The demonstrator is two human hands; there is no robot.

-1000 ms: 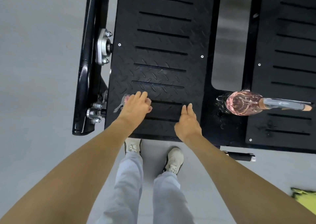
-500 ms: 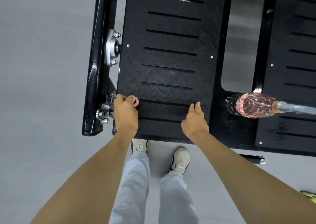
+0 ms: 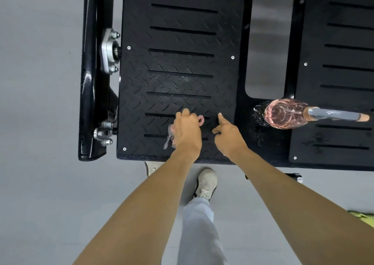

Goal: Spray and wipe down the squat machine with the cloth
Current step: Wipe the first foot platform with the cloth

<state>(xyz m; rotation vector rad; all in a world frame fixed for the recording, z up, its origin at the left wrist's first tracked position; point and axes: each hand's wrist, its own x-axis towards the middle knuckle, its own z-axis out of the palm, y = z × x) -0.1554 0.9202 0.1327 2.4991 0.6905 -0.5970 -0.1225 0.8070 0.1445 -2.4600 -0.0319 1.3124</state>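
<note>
The squat machine's black diamond-pattern left footplate (image 3: 182,62) fills the upper middle of the head view. My left hand (image 3: 187,131) presses on its near part and grips a bunched pink and checkered cloth (image 3: 169,135) that sticks out on both sides of the hand. Just to the right, my right hand (image 3: 228,135) rests on the same plate with its index finger stretched forward and nothing in it. A pink spray bottle (image 3: 283,113) with a grey nozzle lies on the black crosspiece between the two footplates, with droplets around it.
The right footplate (image 3: 344,82) lies at the right edge. A glossy black frame bar (image 3: 89,82) with silver bolts runs down the left side. My shoe (image 3: 206,181) stands on the grey floor below the plate. A yellow object (image 3: 362,217) shows at the lower right.
My left hand has slid the cloth from the plate's left edge toward the right, close to my right hand. My right hand stayed put and now points its index finger.
</note>
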